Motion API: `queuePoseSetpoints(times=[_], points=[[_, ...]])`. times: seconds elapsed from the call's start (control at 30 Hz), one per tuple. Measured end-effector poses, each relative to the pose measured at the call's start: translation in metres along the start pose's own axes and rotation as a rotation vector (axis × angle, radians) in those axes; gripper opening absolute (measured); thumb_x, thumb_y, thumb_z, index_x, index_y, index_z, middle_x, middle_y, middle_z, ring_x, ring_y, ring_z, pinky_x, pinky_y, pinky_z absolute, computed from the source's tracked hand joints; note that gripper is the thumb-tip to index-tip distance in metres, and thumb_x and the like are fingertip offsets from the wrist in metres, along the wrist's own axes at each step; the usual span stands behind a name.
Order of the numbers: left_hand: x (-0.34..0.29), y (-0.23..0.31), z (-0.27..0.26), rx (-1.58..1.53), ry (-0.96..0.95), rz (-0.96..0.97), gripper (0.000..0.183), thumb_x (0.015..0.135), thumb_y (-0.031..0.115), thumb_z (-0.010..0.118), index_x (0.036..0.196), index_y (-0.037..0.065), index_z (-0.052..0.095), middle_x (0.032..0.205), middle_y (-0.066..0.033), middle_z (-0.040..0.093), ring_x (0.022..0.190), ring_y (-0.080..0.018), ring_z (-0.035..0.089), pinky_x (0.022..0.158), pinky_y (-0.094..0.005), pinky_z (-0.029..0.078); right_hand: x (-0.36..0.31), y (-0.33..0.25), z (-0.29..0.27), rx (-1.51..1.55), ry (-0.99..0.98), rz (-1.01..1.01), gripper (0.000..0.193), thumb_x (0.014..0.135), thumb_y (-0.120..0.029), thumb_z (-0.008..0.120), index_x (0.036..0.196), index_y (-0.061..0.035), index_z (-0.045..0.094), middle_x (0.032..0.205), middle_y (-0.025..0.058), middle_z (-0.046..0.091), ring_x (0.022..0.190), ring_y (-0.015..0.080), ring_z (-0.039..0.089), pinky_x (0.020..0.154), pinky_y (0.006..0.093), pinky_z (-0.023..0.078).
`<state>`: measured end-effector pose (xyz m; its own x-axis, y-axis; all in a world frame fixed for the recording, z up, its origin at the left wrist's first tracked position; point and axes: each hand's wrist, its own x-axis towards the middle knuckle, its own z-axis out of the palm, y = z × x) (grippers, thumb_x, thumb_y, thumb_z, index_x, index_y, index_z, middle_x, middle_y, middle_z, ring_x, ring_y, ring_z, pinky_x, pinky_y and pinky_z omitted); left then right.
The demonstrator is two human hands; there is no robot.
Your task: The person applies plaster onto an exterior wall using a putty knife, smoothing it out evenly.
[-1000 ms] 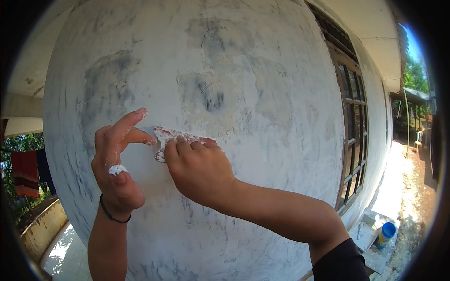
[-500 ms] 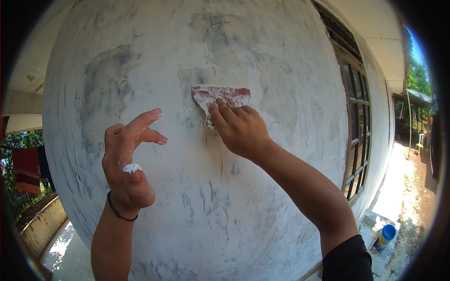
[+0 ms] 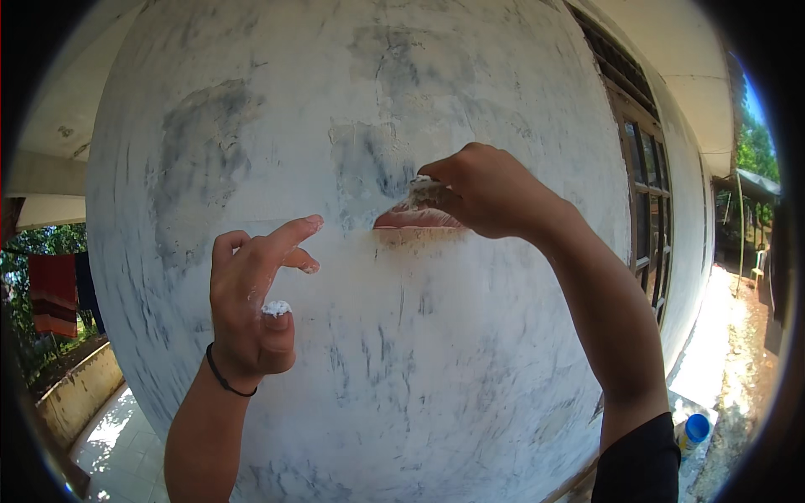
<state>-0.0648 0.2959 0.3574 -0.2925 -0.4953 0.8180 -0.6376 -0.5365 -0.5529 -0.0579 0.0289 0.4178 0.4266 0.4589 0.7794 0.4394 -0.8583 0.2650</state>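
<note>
My right hand is closed round a putty knife, a wide reddish scraper smeared with white filler. Its broad edge points down and lies against the patchy white-grey wall. Part of the blade and handle is hidden behind my fingers. To the left, my left hand is raised in front of the wall with nothing in its grasp, fingers bent and apart. A dab of white putty sits on its thumb, and smears of it show on the fingertips.
A wood-framed window is set in the wall at the right. A blue container stands on the ground at lower right. On the left, a red striped cloth hangs above a low wall beside a tiled floor.
The putty knife has been flipped from edge up to edge down and sits lower and further right. My right wrist has turned over with it. My left hand has shifted slightly right.
</note>
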Motion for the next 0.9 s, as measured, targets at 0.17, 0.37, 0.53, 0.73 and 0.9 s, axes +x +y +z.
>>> queuePoseSetpoints(times=[0.17, 0.37, 0.53, 0.73, 0.9], points=[[0.004, 0.005, -0.002, 0.010, -0.021, 0.013, 0.056, 0.094, 0.044, 0.025, 0.111, 0.002, 0.060, 0.101, -0.0070, 0.068, 0.070, -0.0149, 0.064, 0.075, -0.0344, 0.033, 0.059, 0.038, -0.018, -0.047, 0.170, 0.027, 0.019, 0.085, -0.017, 0.062, 0.101, -0.0106, 0.069, 0.088, 0.0139, 0.067, 0.083, 0.0312, 0.064, 0.070, 0.0416, 0.051], [-0.002, -0.002, -0.008, 0.042, -0.018, 0.005, 0.055, 0.093, 0.043, 0.026, 0.111, 0.003, 0.060, 0.097, -0.0071, 0.069, 0.069, -0.0150, 0.063, 0.075, -0.0347, 0.033, 0.060, 0.026, -0.060, -0.042, 0.368, -0.004, 0.019, 0.086, -0.018, 0.062, 0.100, -0.0074, 0.069, 0.082, 0.0151, 0.067, 0.074, 0.0295, 0.066, 0.066, 0.0392, 0.052], [-0.005, -0.002, -0.006, 0.035, -0.004, -0.020, 0.056, 0.093, 0.043, 0.025, 0.111, 0.002, 0.060, 0.096, -0.0072, 0.069, 0.070, -0.0151, 0.064, 0.075, -0.0346, 0.033, 0.047, 0.010, 0.004, -0.304, 0.454, -0.130, 0.023, 0.080, -0.011, 0.059, 0.101, -0.0030, 0.067, 0.082, 0.0147, 0.068, 0.072, 0.0270, 0.068, 0.063, 0.0374, 0.054], [0.004, 0.002, 0.005, 0.008, -0.015, -0.012, 0.059, 0.093, 0.045, 0.024, 0.111, 0.002, 0.060, 0.098, -0.0074, 0.069, 0.070, -0.0157, 0.064, 0.075, -0.0346, 0.033, -0.029, -0.037, 0.115, -0.389, 0.605, -0.364, 0.032, 0.075, -0.010, 0.058, 0.100, 0.0093, 0.063, 0.089, 0.0251, 0.067, 0.071, 0.0295, 0.069, 0.065, 0.0342, 0.056], [0.012, 0.006, 0.002, -0.015, 0.006, 0.011, 0.060, 0.094, 0.046, 0.022, 0.110, 0.002, 0.059, 0.101, -0.0080, 0.069, 0.070, -0.0163, 0.064, 0.075, -0.0344, 0.034, -0.044, -0.061, 0.067, 0.091, 0.369, -0.199, 0.012, 0.078, -0.010, 0.059, 0.079, 0.0014, 0.062, 0.073, 0.0158, 0.066, 0.058, 0.0267, 0.064, 0.053, 0.0343, 0.052]])
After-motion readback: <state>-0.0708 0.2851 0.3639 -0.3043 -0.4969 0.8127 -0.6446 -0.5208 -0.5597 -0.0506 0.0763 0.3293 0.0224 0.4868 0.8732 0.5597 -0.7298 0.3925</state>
